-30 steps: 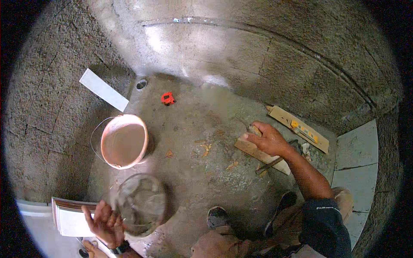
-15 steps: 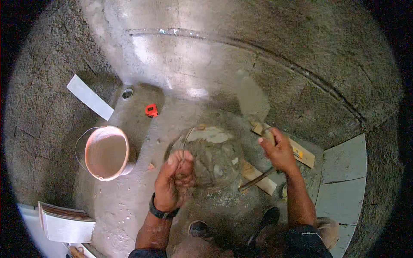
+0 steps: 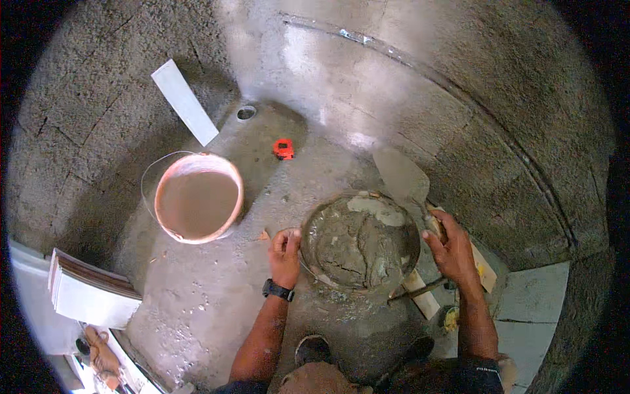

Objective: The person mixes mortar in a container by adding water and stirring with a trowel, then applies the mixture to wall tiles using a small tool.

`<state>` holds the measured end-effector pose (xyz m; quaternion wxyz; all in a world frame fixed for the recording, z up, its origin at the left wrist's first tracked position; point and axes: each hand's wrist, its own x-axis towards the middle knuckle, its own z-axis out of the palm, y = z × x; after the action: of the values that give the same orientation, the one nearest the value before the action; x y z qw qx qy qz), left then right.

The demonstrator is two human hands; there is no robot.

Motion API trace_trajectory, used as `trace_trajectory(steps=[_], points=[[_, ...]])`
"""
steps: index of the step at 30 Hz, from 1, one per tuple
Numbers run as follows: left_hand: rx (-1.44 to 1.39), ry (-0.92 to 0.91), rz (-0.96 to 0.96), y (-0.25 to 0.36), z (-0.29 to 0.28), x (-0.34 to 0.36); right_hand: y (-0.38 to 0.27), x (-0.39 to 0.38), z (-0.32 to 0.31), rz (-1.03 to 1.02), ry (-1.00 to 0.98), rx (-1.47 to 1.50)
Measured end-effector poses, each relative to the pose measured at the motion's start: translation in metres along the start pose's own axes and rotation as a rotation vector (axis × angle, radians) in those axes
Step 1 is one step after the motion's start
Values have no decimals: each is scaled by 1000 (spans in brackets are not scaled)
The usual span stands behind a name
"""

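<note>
A round pan point(image 3: 415, 259) full of thick grey mortar point(image 3: 351, 246) stands on the floor in front of me. My left hand point(image 3: 286, 255), with a dark watch on its wrist, is closed at the pan's left rim, fingers curled against it. In my right hand point(image 3: 451, 253) is the handle of a trowel point(image 3: 401, 174), held beside the pan's right side. Its broad, mortar-coated blade points away toward the wall. Part of the handle is hidden by my fingers.
On the left stands a bucket point(image 3: 237, 203) of brownish liquid. A red tape measure point(image 3: 283, 149), a drain hole point(image 3: 246, 113) and a white tile strip point(image 3: 186, 104) lie beyond. Stacked tiles point(image 3: 95, 295) sit at left; wood pieces point(image 3: 423, 299) and a hammer-like tool point(image 3: 410, 291) lie right.
The view has shifted, so the scene sits farther right. My left hand has gone from over the pan, where it held a thin wire handle, to its left rim. The trowel stays in my right hand.
</note>
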<state>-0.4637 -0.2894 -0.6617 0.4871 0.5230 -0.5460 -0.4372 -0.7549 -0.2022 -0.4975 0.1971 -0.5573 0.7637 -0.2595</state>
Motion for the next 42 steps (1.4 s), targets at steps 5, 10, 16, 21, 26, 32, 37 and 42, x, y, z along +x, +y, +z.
trace_trajectory(steps=[5,10,16,21,26,32,37,42], points=[[-222,60,-174,-23,7,-6,-14,-6,-23,-90,2,-316],[-304,-56,-236,-37,4,-3,-47,-23,-93,56,-168,-779],[-500,-56,-272,-46,15,-3,-65,-7,-80,-8,-317,-1015],[-223,36,-414,-42,12,-2,-19,44,-19,-54,-349,-1036],[-433,-157,-292,-40,14,-4,8,20,-49,-105,-438,-985],[-191,-152,-229,-53,2,1,18,20,-79,-196,-503,-658],[-109,-79,-114,-54,7,1,16,28,-72,-24,-557,-567],[131,-79,-61,-42,2,1,-29,30,-68,-96,-556,-694]])
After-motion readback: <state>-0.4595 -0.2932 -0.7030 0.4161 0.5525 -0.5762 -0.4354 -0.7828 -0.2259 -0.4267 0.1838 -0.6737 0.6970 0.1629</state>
